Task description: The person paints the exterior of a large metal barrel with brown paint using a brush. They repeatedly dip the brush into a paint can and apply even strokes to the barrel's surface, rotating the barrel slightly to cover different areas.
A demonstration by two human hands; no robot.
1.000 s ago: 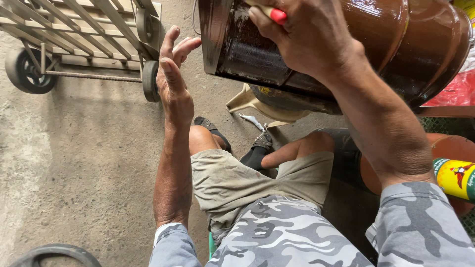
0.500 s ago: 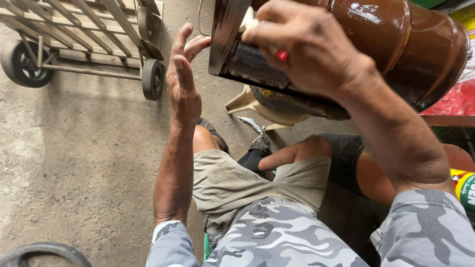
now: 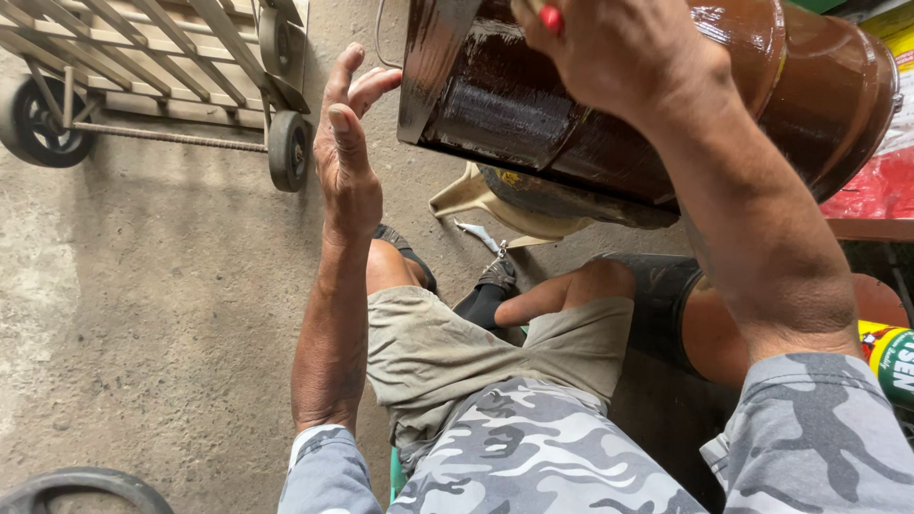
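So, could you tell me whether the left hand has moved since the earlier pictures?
Yes. The left hand has drawn in slightly toward the brown drum's rim, away from the trolley wheel; it is open and not touching the drum.

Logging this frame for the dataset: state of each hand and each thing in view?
Left hand: open, fingers spread, beside the drum rim, not gripping.
Right hand: closed on a red-tipped tool, over the drum.
Brown drum: on its side, glossy, wet-looking.
Wheeled cart: standing on concrete.
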